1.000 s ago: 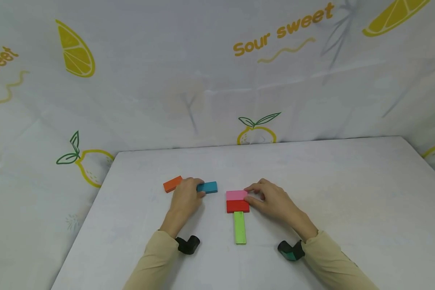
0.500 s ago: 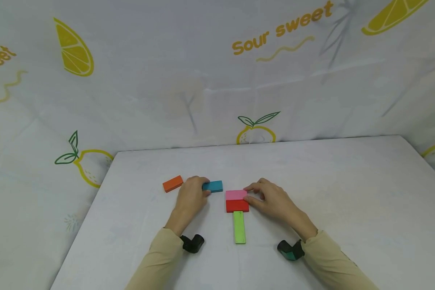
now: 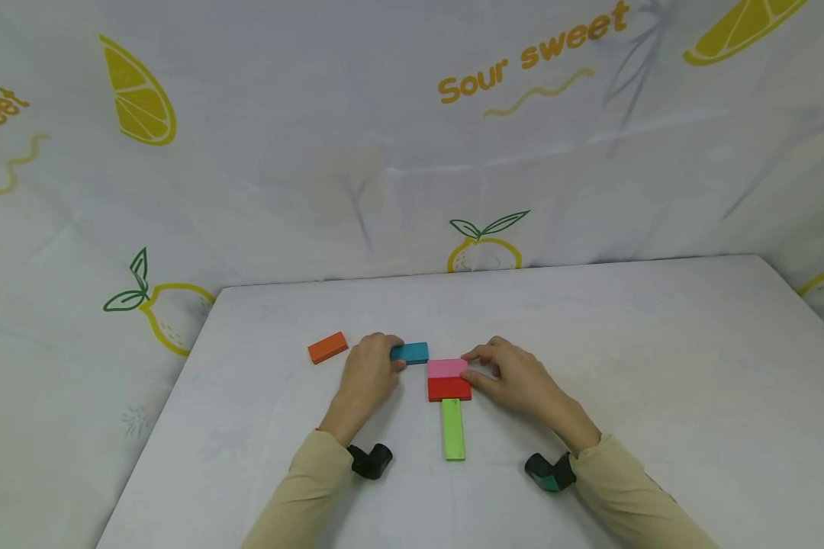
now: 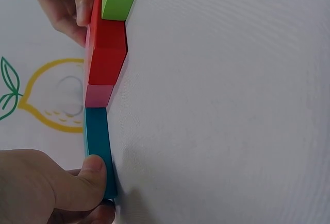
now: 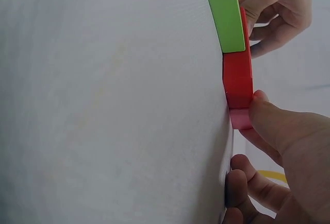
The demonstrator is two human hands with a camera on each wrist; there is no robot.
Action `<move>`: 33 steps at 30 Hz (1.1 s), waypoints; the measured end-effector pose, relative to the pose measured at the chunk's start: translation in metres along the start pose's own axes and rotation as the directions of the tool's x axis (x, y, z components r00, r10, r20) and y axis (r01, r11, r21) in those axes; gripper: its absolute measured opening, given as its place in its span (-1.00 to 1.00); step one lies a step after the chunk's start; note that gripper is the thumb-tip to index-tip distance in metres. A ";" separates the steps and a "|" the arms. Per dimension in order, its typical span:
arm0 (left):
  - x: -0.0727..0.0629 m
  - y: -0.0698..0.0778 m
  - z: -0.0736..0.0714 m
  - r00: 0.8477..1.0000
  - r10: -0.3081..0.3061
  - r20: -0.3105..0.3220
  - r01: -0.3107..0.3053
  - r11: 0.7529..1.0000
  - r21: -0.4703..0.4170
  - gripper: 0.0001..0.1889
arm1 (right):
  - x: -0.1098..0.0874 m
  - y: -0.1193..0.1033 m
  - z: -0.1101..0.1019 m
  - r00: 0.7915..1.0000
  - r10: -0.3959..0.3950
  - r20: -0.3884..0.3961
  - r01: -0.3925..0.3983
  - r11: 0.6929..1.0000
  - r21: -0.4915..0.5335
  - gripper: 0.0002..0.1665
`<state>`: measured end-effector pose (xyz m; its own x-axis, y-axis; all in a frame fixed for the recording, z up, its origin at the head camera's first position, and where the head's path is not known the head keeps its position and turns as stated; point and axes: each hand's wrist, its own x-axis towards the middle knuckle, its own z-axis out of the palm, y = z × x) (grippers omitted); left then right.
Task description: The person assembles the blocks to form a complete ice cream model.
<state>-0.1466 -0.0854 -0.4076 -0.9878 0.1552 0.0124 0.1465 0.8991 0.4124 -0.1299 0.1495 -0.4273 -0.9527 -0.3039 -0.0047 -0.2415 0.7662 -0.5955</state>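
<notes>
In the head view my left hand (image 3: 369, 374) pinches a blue block (image 3: 412, 353) by its left end, the thumb on its near side. The blue block's right end meets the left end of a pink block (image 4: 98, 96). My right hand (image 3: 515, 374) holds the pink block's right end between thumb and index finger, as the right wrist view shows; its other fingers lie near the cloth. Along the pink block's near side lies a red block (image 3: 449, 390). A long green block (image 3: 453, 430) points toward me from the red block's near edge.
An orange block (image 3: 327, 348) lies askew to the left of my left hand. White cloth covers the table (image 3: 625, 343), whose far edge meets a lemon-printed backdrop (image 3: 281, 152). A dark camera mount sits on each wrist.
My left hand has slid the blue block to the right, from a gap away up to the pink block. The right hand and the pink, red and green blocks have stayed in place.
</notes>
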 end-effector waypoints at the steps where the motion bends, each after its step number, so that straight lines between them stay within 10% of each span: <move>1: 0.000 0.000 0.000 1.000 0.002 0.001 -0.002 1.000 0.000 -0.66 | 0.000 0.000 0.000 1.000 -0.002 0.000 0.002 1.000 -0.001 -0.61; 33: 0.000 0.001 0.002 0.999 0.037 0.000 -0.037 0.999 0.009 -0.66 | 0.000 -0.002 -0.001 1.000 -0.002 -0.004 0.003 1.000 0.013 -0.62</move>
<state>-0.1464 -0.0836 -0.4088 -0.9816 0.1887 0.0274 0.1836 0.8964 0.4034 -0.1295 0.1483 -0.4256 -0.9528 -0.3036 -0.0001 -0.2414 0.7580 -0.6060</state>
